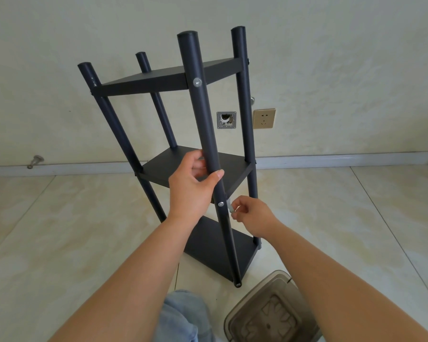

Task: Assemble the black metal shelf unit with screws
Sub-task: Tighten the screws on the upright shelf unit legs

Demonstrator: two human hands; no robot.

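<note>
The black metal shelf unit (166,77) stands on the tiled floor before the wall, with three shelf plates between four round posts. My left hand (193,183) grips the nearest post (205,124) just above the middle shelf (173,166). A silver screw head (197,82) shows on that post at the top shelf, and another screw head (221,204) at the middle shelf. My right hand (248,213) pinches a small silver tool (231,208) right beside the post at the middle shelf. What the tool's tip touches is hidden behind the post.
A translucent brown plastic box (272,314) sits on the floor at the lower right, close to the post's foot. A knee in blue jeans (183,317) is at the bottom centre. On the wall are a gold socket (264,118), an open wall box (226,119) and a door stop (35,161).
</note>
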